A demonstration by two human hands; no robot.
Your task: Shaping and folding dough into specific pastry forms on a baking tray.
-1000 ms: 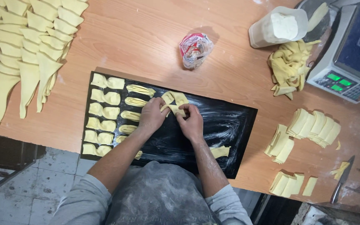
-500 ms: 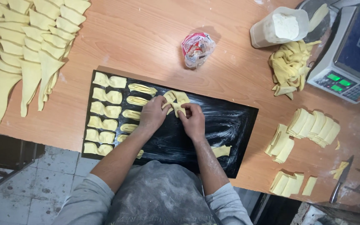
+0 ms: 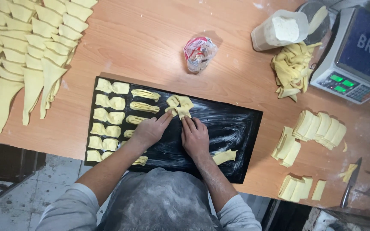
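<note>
Head view, looking down. The left hand (image 3: 150, 131) and the right hand (image 3: 195, 137) lie side by side, nearly touching, palms down on a black floured tray (image 3: 236, 128). The fingertips (image 3: 168, 115) of both press the near edge of a folded yellow dough piece (image 3: 179, 105), which lies on the tray just beyond the hands; the fingers are extended and pinching or pressing, not closed around it.

Risks, as a judgement: the soft dough could tear or unfold if pressed unevenly, or stick where the flour film is thin. The left forearm passes low over the shaped pieces (image 3: 108, 117) ranked in rows to the left of the hands, and a drop of the wrist could flatten the nearest ones. A loose dough strip (image 3: 224, 156) lies just right of the right wrist, where the sleeve could drag it.

Surroundings: far left of the hands, cut dough triangles (image 3: 26, 55) cover the wooden table (image 3: 150, 38). Beyond the hands sits a crumpled plastic bag (image 3: 199, 52); further right, a flour container (image 3: 279, 31), a heap of dough trimmings (image 3: 292, 68) and a digital scale (image 3: 351, 60). Right of the tray stand stacks of cut dough squares (image 3: 313, 128), and a knife (image 3: 350, 184) lies near the table edge. Nothing blocks the space between hands and dough.
</note>
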